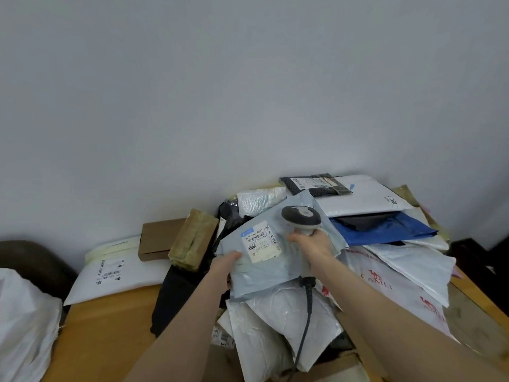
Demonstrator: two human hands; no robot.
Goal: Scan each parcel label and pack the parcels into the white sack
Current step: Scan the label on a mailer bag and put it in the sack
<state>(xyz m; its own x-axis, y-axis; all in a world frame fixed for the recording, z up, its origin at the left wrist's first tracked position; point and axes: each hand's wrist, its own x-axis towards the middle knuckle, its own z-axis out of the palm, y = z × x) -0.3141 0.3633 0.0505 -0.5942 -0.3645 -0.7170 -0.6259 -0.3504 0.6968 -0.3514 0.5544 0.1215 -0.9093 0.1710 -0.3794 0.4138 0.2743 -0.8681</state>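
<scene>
My left hand (225, 264) grips the near left edge of a pale grey-blue mailer bag (272, 271), held tilted above the parcel pile. Its white shipping label (261, 241) faces up. My right hand (314, 244) holds a grey and white barcode scanner (301, 216), whose head sits just right of the label; its dark cable (304, 321) trails down toward me. The white sack (24, 323) stands at the far left edge of the view, only partly visible.
Parcels are heaped on a wooden table (110, 326): a white padded envelope (118, 274), a brown carton (158, 238), a tan wrapped packet (192, 238), a blue bag (385, 230), white printed bags (385, 274), a black mailer (314, 184). A grey wall stands behind.
</scene>
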